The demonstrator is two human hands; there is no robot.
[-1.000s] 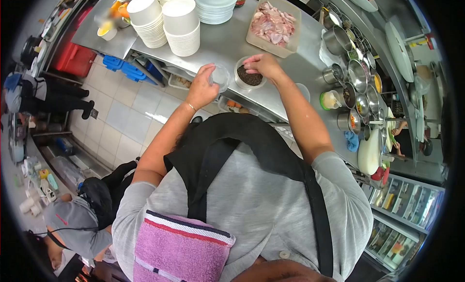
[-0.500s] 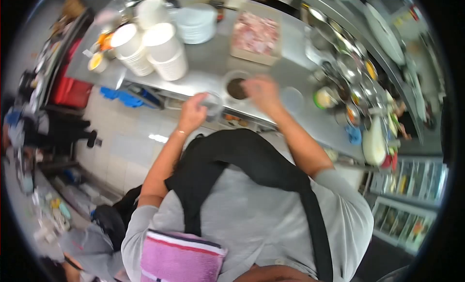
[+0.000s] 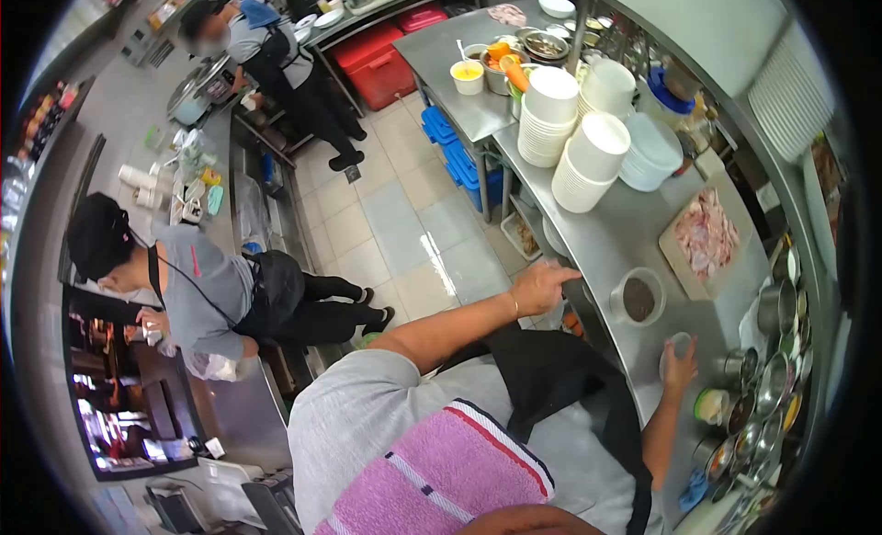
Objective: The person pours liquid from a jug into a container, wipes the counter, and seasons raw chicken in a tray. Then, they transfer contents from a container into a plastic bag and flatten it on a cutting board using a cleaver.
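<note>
My left hand (image 3: 544, 287) is at the front edge of the steel counter (image 3: 597, 245), index finger stretched out and nothing visible in it. My right hand (image 3: 680, 364) grips a round clear plastic lid (image 3: 672, 347) low over the counter. Between the hands, a clear round tub (image 3: 618, 305) stands open with dark, grainy contents. Behind it sits a rectangular beige container (image 3: 678, 268) of raw pinkish meat pieces (image 3: 706, 233).
Stacked white paper tubs (image 3: 588, 163) and clear lids (image 3: 652, 153) stand along the counter. Metal bowls and pots (image 3: 776, 379) crowd the right side. One co-worker (image 3: 202, 278) stands at the left counter, another (image 3: 276, 66) farther back. Blue bins (image 3: 464, 172) sit below.
My view has swung left. My left hand no longer holds the clear plastic container. My right hand has left the tub's dark contents and now grips the lid.
</note>
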